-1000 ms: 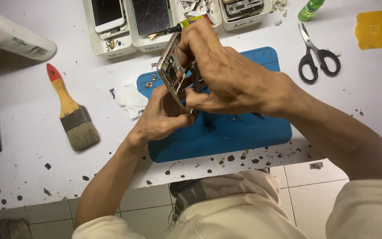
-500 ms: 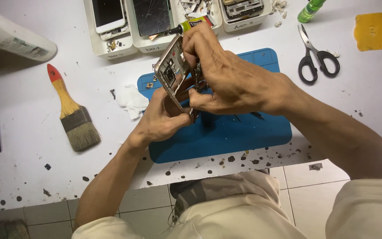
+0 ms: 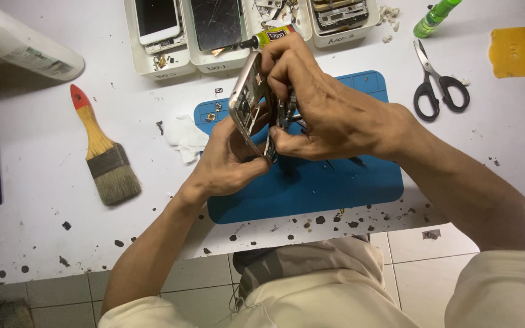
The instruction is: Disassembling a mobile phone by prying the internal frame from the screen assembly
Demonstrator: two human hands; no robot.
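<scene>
Over our white table (image 3: 44, 182) and blue mat (image 3: 335, 188), our left hand (image 3: 229, 161) grips the opened phone frame (image 3: 247, 100) while our right hand (image 3: 329, 115) pinches inside it, so parts are out and work remains.

paintbrush (image 3: 106, 159), scissors (image 3: 437, 85), green bottle (image 3: 435, 18)

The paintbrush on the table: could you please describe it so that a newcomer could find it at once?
Start at the blue mat under both hands, then look left across the white table. The paintbrush lies there alone, past a crumpled white tissue. Its red-tipped yellow wooden handle and broad bristles set it apart.
</scene>
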